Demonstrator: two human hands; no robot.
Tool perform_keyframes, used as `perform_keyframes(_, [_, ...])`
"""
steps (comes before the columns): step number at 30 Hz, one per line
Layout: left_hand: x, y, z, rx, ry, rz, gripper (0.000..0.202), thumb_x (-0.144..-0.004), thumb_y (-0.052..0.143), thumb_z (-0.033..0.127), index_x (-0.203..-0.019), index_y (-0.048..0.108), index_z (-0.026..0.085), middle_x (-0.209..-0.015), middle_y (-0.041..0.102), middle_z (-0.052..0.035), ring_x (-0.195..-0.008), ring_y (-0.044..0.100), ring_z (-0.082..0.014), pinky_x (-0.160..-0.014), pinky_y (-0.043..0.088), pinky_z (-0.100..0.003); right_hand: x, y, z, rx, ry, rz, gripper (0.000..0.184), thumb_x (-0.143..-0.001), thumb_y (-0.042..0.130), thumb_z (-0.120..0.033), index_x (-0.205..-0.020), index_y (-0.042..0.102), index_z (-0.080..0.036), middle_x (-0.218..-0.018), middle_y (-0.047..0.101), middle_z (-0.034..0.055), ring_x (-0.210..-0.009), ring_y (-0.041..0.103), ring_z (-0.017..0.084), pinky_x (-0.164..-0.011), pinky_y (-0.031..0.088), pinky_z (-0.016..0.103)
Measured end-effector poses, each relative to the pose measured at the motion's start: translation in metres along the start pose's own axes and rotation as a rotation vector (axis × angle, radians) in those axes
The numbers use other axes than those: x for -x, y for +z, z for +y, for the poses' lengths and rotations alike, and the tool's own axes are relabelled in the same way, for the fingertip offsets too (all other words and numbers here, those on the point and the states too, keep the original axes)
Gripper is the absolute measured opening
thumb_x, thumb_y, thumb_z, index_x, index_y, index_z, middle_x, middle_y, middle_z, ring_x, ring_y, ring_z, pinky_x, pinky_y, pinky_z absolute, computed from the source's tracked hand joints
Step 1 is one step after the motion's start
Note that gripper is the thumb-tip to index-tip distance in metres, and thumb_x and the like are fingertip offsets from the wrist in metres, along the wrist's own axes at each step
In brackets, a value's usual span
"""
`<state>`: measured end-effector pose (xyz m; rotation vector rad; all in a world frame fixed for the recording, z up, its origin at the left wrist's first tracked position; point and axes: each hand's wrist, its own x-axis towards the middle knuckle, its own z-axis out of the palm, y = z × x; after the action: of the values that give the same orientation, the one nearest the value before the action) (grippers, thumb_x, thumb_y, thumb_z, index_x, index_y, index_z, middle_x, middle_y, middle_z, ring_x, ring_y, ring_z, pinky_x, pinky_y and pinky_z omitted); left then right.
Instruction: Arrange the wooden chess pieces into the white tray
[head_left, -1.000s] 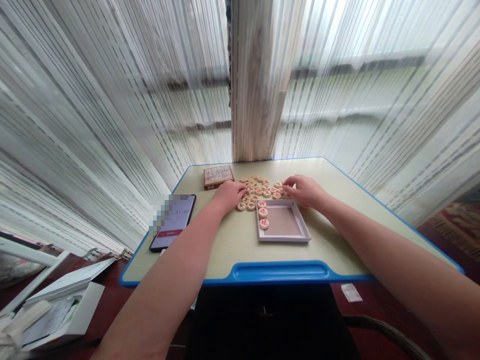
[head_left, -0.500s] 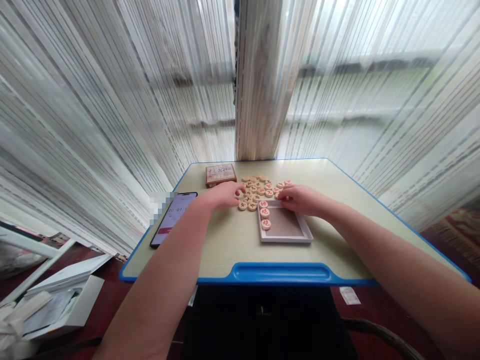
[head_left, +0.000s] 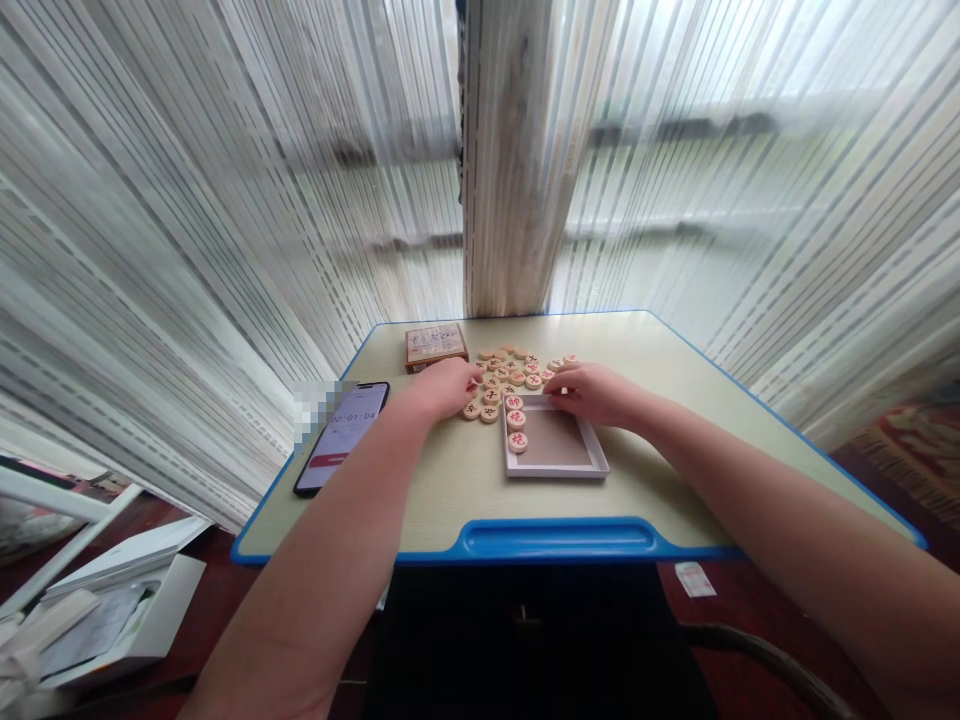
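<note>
Wooden xiangqi pieces (head_left: pixel 517 372), round discs with red or dark characters, lie loose in a cluster at the far middle of the beige desk (head_left: pixel 450 490), which has a blue rim. White shallow tray (head_left: pixel 559 445) sits just in front of the cluster, nearly touching it. Three red-marked discs (head_left: pixel 516 418) are lined up inside along the tray's left wall; the remaining tray floor is bare. Left hand (head_left: pixel 448 386) rests palm down at the cluster's left edge, fingers curled, fingertips (head_left: pixel 474 378) touching the nearest discs; cannot tell if a piece is actually pinched. Right hand (head_left: pixel 596 393) sits at the tray's far right corner, over the rim, fingers (head_left: pixel 555 392) drawn together and pointing left toward the pile; whatever is in the pinch is hidden, so cannot tell whether it grips a piece. Both forearms are bare and reach in from the near side. Small brown printed box (head_left: pixel 435 345) stands left of the cluster, near the far edge. Smartphone (head_left: pixel 343 437) lies face up on the desk's left side showing a timer screen, well apart from the tray. Sheer striped curtains (head_left: pixel 225 200) hang behind. White open carton (head_left: pixel 127 610) on the floor at lower left.
</note>
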<state>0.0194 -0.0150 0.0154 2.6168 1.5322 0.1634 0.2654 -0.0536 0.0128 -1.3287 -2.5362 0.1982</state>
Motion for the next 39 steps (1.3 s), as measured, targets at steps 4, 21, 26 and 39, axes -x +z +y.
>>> perform_keyframes(4, [0.000, 0.003, 0.002, 0.031, -0.005, 0.036, 0.030, -0.074, 0.057, 0.021, -0.102, 0.067, 0.021, -0.100, 0.069, -0.0066, -0.086, 0.063, -0.0196, -0.076, 0.047, -0.024, 0.000, -0.001, 0.003, -0.025, -0.032, 0.053, 0.023, -0.083, 0.051, -0.026, -0.090, 0.072, -0.019, -0.090, 0.066, 0.0080, -0.083, 0.060, 0.019, -0.076, 0.046, 0.029])
perform_keyframes(21, [-0.012, 0.017, 0.020, 0.074, 0.166, 0.193, 0.046, -0.090, 0.038, 0.039, -0.127, 0.053, 0.018, -0.137, 0.049, -0.0068, -0.129, 0.040, -0.0219, -0.110, 0.027, -0.036, -0.008, 0.011, 0.015, -0.012, 0.004, 0.121, 0.034, -0.090, 0.040, -0.030, -0.103, 0.069, -0.017, -0.112, 0.067, 0.0089, -0.109, 0.055, 0.022, -0.100, 0.038, 0.039])
perform_keyframes(26, [-0.015, 0.025, 0.018, 0.112, 0.094, 0.122, 0.052, -0.092, 0.028, 0.047, -0.127, 0.053, 0.017, -0.137, 0.048, -0.0095, -0.128, 0.042, -0.0216, -0.107, 0.031, -0.034, -0.009, 0.011, 0.013, -0.098, 0.005, 0.113, 0.039, -0.092, 0.038, -0.036, -0.111, 0.067, -0.017, -0.118, 0.064, 0.0096, -0.115, 0.053, 0.022, -0.101, 0.038, 0.037])
perform_keyframes(39, [-0.024, 0.027, 0.013, 0.148, 0.056, 0.177, 0.049, -0.093, 0.026, 0.041, -0.121, 0.057, 0.017, -0.130, 0.056, -0.0081, -0.120, 0.050, -0.0210, -0.104, 0.036, -0.032, -0.057, 0.014, 0.009, 0.097, 0.177, 0.025, 0.035, -0.091, 0.041, -0.029, -0.115, 0.063, -0.018, -0.130, 0.056, 0.0083, -0.119, 0.050, 0.021, -0.104, 0.033, 0.033])
